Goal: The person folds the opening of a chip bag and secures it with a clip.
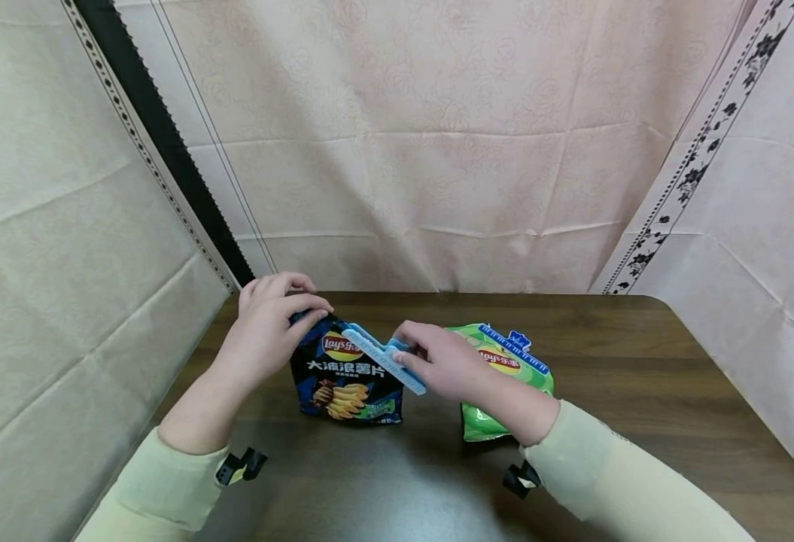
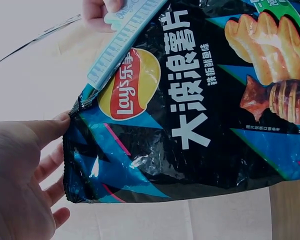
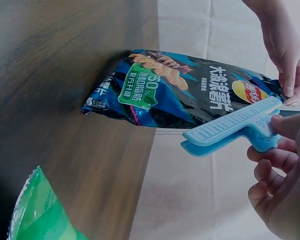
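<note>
A black and blue bag of potato chips (image 1: 349, 384) stands on the table in the head view. My left hand (image 1: 271, 320) pinches its top left corner between thumb and fingers, as the left wrist view shows at the bag's edge (image 2: 70, 112). A light blue bag clip (image 3: 235, 120) slants across the bag's top right part. My right hand (image 1: 440, 357) grips the clip by its handles, thumb on one side and fingers on the other. In the right wrist view the clip's lower end sticks out past the bag, its two bars slightly parted there.
A green bag of chips (image 1: 474, 425) stands right of the black one, partly behind my right forearm. A dark blue clip (image 1: 515, 350) lies across its top. The brown wooden table (image 1: 620, 376) ends at a pale cloth curtain (image 1: 464, 188), with cloth on both sides.
</note>
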The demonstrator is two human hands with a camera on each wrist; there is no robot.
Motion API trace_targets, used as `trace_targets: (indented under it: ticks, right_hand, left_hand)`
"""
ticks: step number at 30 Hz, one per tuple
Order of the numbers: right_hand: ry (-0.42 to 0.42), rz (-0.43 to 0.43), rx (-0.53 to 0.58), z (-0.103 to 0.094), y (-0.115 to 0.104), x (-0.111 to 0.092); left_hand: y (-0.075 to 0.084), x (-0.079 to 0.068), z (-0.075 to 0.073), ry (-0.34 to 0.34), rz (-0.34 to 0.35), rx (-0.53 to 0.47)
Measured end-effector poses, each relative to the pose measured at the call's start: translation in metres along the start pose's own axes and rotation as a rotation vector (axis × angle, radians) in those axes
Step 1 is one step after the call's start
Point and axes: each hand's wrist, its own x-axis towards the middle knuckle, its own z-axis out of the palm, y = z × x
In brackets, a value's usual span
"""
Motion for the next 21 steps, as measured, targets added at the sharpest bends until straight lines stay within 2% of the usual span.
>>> trace_targets:
  ticks: [11,21]
  right_hand:
    - [0.014,-0.011,-0.002,-0.003,-0.009,0.005]
    - [0.006,-0.017,-0.039,-0.004,-0.013,0.01]
  left_hand:
    - [0.002,0.001,-0.001,-0.027,0.043,0.009]
    - [0.004,0.001,-0.003,-0.047,0.033,0.022]
